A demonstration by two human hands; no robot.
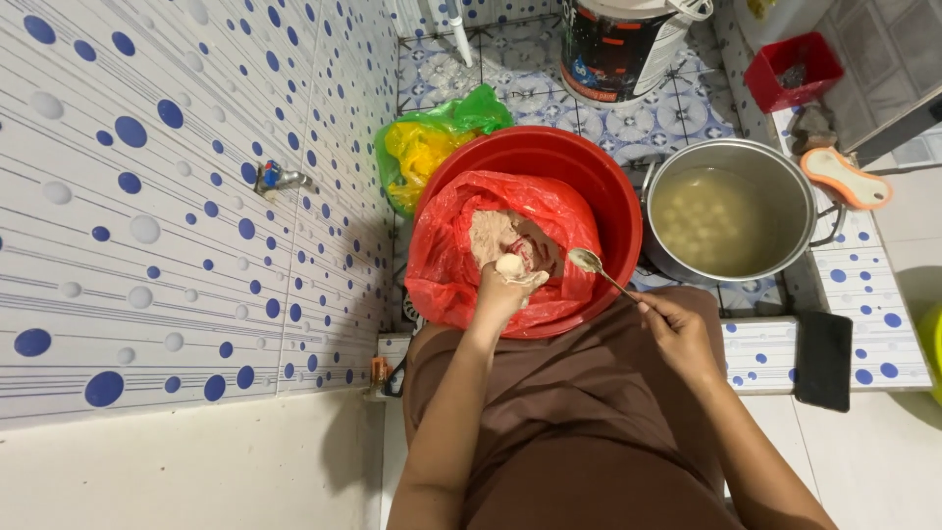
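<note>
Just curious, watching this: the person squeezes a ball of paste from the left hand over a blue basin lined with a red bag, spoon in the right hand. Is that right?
Not quite. The head view shows the basin is red, not blue. The rest holds: the left hand squeezes a pale ball of paste above the red bag, and the right hand holds a spoon.

The steel pot (731, 218) crowds the red basin (608, 186) rightward, the tiled wall (177, 196) leftward.

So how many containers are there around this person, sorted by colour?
Red: 2, the big basin holding a red bag of paste, and a small tub.
Silver: 1, the pot of cloudy liquid with pale balls.
Dark with a white rim: 1, the bucket.
Total: 4.
</note>
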